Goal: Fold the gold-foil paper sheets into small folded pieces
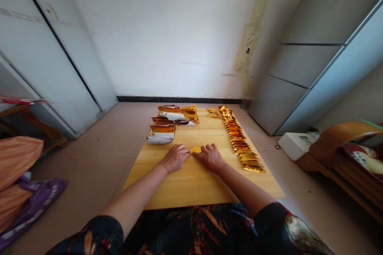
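A small piece of gold paper (196, 150) lies on the wooden table (185, 187), between my two hands. My left hand (176, 157) has its fingers closed at the paper's left edge. On the other side, my right hand (212, 157) is curled, with its thumb and fingertips pressing the right edge. The fingers cover both ends of the paper. To the right runs a long row of folded gold paper pieces (239, 139), overlapping one another. Stacks of gold and white paper sheets (161, 128) sit at the table's far left.
A smaller pile of folded gold pieces (213, 112) is near the table's far edge. Behind stands a white wall (179, 40). A refrigerator (299, 59) and a wooden chair (341, 147) are on the right; a purple bag (44, 197) is on the left.
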